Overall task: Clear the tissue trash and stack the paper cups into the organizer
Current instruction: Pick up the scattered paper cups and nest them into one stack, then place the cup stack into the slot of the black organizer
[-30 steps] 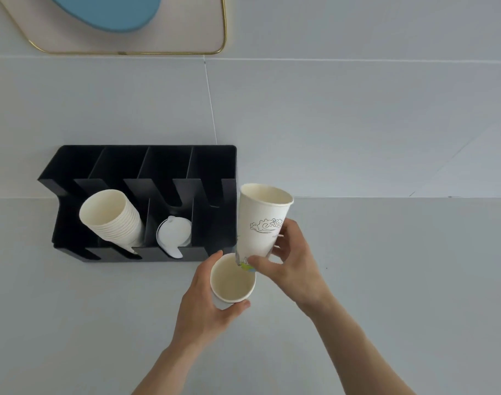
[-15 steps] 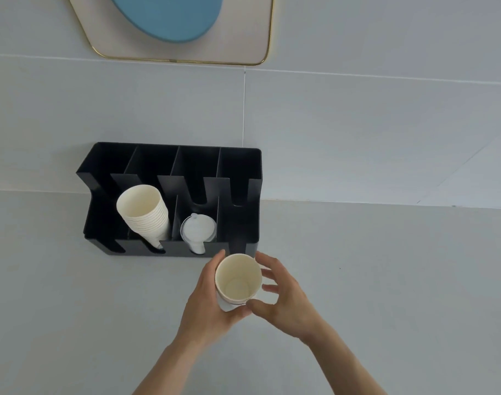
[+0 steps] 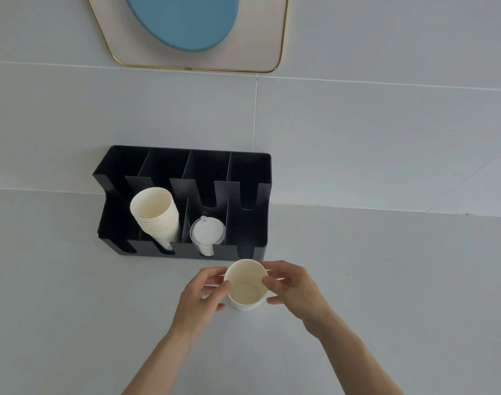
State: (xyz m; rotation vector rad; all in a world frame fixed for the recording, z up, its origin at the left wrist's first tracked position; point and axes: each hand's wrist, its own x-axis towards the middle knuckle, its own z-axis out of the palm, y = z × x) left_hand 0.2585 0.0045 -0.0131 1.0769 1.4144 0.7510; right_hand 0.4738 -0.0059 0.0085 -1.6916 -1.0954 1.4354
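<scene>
Paper cup (image 3: 245,285), lower centre of the head view, stands mouth-up, long axis vertical, just in front of the black organizer (image 3: 250,166). Left hand (image 3: 199,297) and right hand (image 3: 293,289) curl half-closed around its rim from either side. Judged step: carrying it to storage. Next: tilt it and nest it into the cup stack (image 3: 156,216), frame left.

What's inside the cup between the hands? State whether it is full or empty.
Empty. The head view looks straight down into the paper cup held between the left hand and right hand, and its bare bottom shows.
</scene>
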